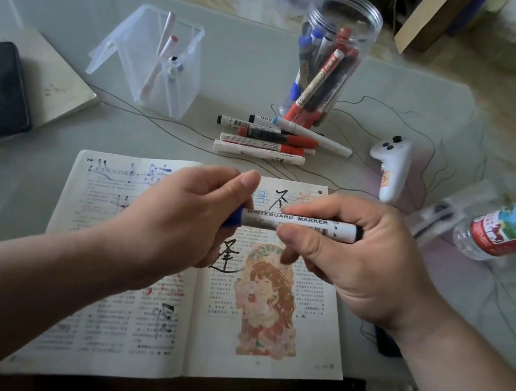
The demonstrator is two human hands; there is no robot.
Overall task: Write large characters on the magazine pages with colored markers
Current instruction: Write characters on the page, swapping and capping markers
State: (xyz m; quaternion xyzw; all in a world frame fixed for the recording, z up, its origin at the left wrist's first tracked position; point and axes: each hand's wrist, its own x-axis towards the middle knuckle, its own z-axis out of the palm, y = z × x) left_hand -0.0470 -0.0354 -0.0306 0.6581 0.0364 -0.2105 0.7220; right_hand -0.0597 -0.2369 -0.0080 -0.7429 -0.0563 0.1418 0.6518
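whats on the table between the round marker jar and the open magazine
Head view: loose markers lie flat on the table between jar and magazine.

Left hand [177,215], right hand [361,268]: bare, nails short and trimmed. Left forearm [28,279], right forearm [466,373]: bare, uncovered to frame edge.

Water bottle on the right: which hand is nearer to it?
Right. The right hand, holding the whiteboard marker, is just left of the water bottle; the left hand, on its blue cap, is farther left.

Head view, downward, close over table [76,8]
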